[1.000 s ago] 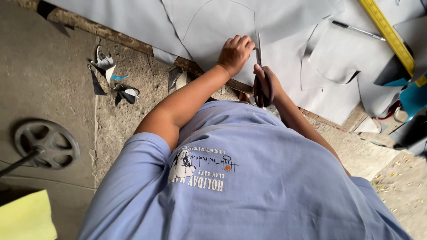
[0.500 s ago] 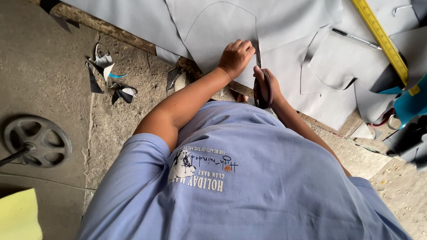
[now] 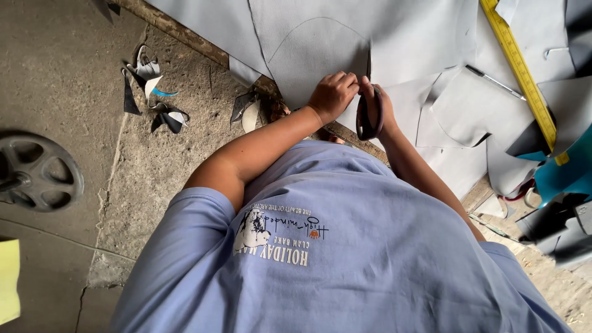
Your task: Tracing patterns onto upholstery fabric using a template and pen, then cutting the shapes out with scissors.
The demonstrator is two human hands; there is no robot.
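My left hand (image 3: 333, 95) pinned the grey sheet (image 3: 320, 55) flat, fingers curled just beside the cut. My right hand (image 3: 373, 111) gripped the scissors (image 3: 369, 114), blades in the sheet ahead. Best bet: short snips, following the drawn curve.

Matt grey sheet (image 3: 320, 43), rough concrete floor (image 3: 61, 74), glossy yellow ruler (image 3: 521, 74).

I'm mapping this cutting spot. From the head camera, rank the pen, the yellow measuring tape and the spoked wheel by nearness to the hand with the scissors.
From the right hand:
1. Pen, just right.
2. Yellow measuring tape, beyond the pen.
3. Spoked wheel, far left on the floor.
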